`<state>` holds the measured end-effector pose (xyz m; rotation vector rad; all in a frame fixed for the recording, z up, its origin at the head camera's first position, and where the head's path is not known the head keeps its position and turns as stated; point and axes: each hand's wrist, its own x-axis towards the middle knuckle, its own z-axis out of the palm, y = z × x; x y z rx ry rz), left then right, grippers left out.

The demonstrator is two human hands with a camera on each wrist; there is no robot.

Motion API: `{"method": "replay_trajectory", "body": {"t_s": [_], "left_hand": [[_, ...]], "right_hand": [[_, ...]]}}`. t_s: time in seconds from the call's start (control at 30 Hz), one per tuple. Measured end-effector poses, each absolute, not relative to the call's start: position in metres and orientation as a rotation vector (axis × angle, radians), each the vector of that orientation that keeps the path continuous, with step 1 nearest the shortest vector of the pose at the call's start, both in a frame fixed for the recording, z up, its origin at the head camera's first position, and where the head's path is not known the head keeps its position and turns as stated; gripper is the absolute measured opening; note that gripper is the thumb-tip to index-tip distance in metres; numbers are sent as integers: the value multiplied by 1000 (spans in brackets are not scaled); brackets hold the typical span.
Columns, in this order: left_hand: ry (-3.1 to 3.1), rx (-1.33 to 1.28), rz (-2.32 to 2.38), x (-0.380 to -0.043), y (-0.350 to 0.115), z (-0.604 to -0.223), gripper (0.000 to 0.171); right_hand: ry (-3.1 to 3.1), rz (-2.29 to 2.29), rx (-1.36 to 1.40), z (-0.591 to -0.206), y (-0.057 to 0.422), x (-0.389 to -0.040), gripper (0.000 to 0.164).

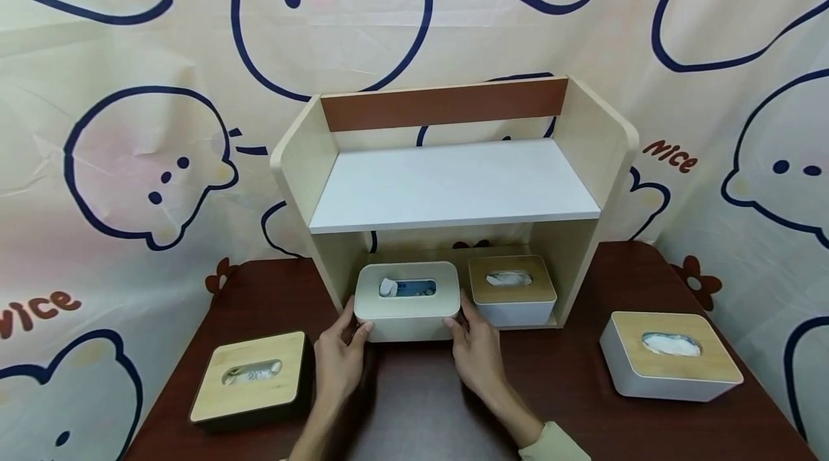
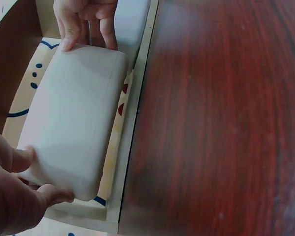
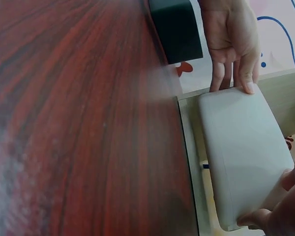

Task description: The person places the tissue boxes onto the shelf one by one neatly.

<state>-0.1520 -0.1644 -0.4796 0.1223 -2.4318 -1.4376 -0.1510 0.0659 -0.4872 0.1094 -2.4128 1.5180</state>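
Both hands grip a white tissue box [image 1: 406, 303] with rounded corners at the lower opening of a small shelf. My left hand [image 1: 340, 357] holds its left end, thumb on the front face. At the right end, my right hand [image 1: 478, 349] holds it the same way. A bit of tissue and a blue packet show through the slot in its lid. In the left wrist view the box [image 2: 73, 118] overlaps the shelf's lower frame. Just right of it, a wood-lidded white tissue box [image 1: 512, 288] stands inside the lower compartment.
The cream shelf [image 1: 453, 184] has a white upper board and a brown back rail. A dark tissue box with a wooden lid [image 1: 252, 378] lies on the table at left; another white one with a wooden lid [image 1: 670, 357] stands at right. A printed curtain hangs behind.
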Motion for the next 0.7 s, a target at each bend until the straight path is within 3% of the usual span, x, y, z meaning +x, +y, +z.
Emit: {"method": "replay_trajectory", "body": {"t_s": [0.7], "left_hand": [[-2309,173,-1445,-165,-155,-490,56]], "right_hand": [[-2378,1585,35,-496,57,-174,58]]}}
